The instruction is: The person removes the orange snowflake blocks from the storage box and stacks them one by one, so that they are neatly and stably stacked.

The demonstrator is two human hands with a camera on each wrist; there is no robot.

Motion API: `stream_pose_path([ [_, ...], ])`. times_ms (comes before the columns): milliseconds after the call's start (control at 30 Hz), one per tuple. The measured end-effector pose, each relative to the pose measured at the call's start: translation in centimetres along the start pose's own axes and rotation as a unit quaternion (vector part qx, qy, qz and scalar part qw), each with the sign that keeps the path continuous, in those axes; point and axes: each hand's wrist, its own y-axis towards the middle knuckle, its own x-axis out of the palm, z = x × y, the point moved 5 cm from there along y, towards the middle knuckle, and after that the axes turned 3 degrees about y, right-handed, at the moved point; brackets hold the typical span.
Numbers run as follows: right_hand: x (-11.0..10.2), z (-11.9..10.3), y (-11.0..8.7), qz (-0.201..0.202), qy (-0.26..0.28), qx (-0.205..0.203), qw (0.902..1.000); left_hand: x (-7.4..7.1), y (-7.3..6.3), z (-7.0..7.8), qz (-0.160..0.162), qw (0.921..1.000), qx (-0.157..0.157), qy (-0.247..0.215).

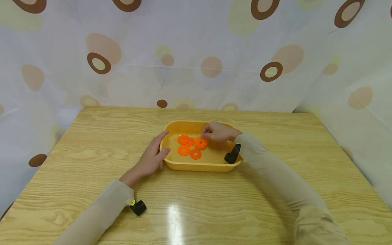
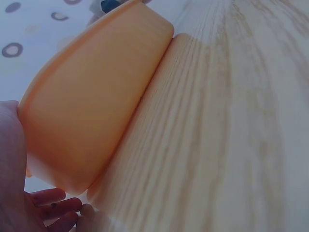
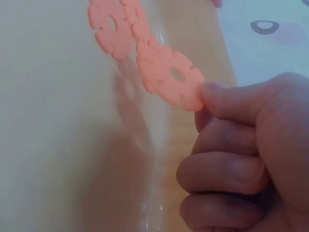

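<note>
A shallow yellow-orange plastic tray (image 1: pixel 199 167) lies on the table with several flat orange notched discs, each with a central hole, inside it. In the head view my right hand (image 1: pixel 218 132) reaches over the tray, pinching the edge of one notched disc (image 1: pixel 200 143) between thumb and forefinger. The right wrist view shows this disc (image 3: pixel 186 89) tilted, overlapping other discs (image 3: pixel 112 29), while the remaining fingers are curled. My left hand (image 1: pixel 151 154) grips the tray's left end, thumb over the rim. Its other fingers (image 2: pixel 53 208) curl at the outer wall in the left wrist view.
The wooden table (image 1: pixel 196 200) extends around the tray on every side. Behind it hangs a white curtain (image 1: pixel 190 41) with brown and beige spots. Small black cameras (image 1: pixel 232 154) are worn on both wrists; the right one overlaps the tray's front right corner.
</note>
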Motion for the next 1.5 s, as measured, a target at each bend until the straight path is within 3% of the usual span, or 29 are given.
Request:
stream_pose_path([
  [667, -0.7, -0.9, -0.6, -0.013, 0.025, -0.005, 0.9996, -0.1, -0.1, 0.0, -0.001, 1.0, -0.002, 0.005],
  [833, -1.4, -0.9, -0.8, -0.01, 0.024, 0.008, 0.9996, -0.1, -0.1, 0.0, -0.001, 1.0, -0.002, 0.007],
  [967, -2.2, -1.0, -1.1, -0.001, 0.033, -0.004, 0.9994, -0.1, -0.1, 0.1, -0.002, 1.0, -0.002, 0.006],
  [1500, -3.6, -0.1, -3.8, -0.005, 0.063, -0.024, 0.9977, -0.1, -0.2, 0.1, -0.002, 0.9999, -0.005, 0.014],
])
